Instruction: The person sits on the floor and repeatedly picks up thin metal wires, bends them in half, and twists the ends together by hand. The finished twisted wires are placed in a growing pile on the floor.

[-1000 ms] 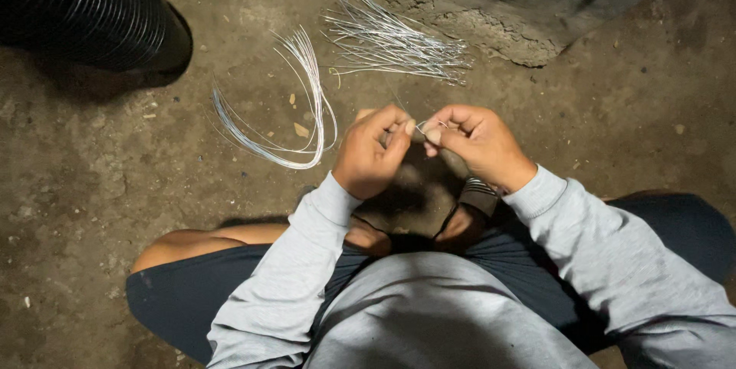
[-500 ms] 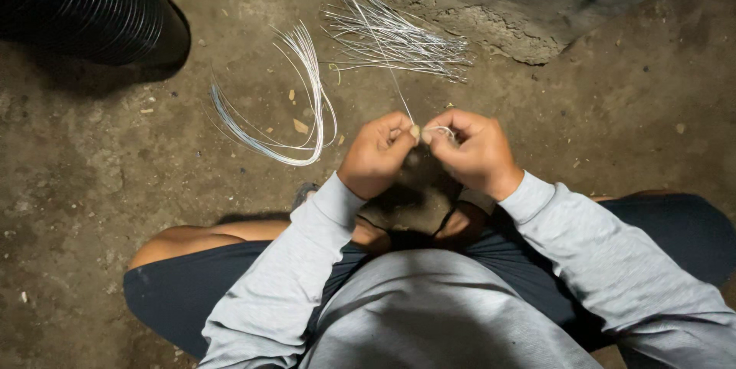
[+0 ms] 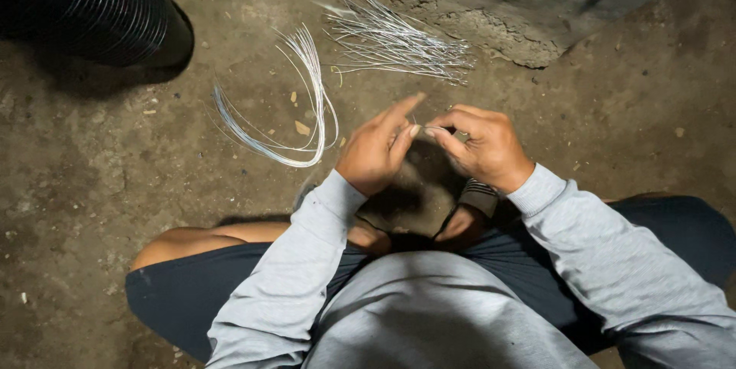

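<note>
Thin wire (image 3: 418, 120) pinched between left hand (image 3: 377, 150), right hand (image 3: 483, 147).

Dim, rough concrete floor (image 3: 92, 185)

Two hands, left hand (image 3: 376, 150) and right hand (image 3: 483, 147), are showing at 6 o'clock. Two wire bundles are lying: curved bundle (image 3: 307, 108) at 11 o'clock, straight bundle (image 3: 399, 43) at 12 o'clock. One black ribbed pipe (image 3: 84, 5) is lying at 10 o'clock.

Light grey long-sleeved sweatshirt, ribbed cuffs at wrists. Dark navy shorts, bare knee showing. Left hand (image 3: 376, 153) and right hand (image 3: 484, 147) bare, no gloves, no rings visible.
</note>
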